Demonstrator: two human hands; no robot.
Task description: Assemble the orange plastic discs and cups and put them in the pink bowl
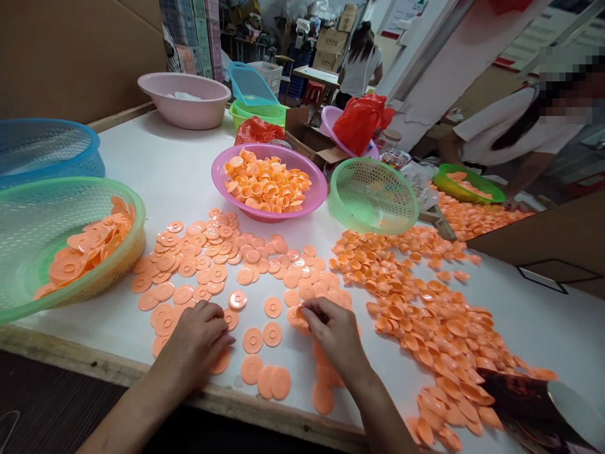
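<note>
Much appears left to do: flat orange discs lie loose from the middle of the desk to its near edge, and loose orange cups spread down its right side. The magenta basin, towards the middle, holds a gathered heap of cup-shaped parts, possibly the finished share; some seem to have a disc attached. The right hand pinches a small orange piece over the discs, its exact form hidden by the fingers. The left hand curls low near the near edge; I cannot tell whether its grip holds anything. Counts: one magenta basin; one left green basket with more discs; six discs between the hands; the other discs and the cups overlap too much to count.
</note>
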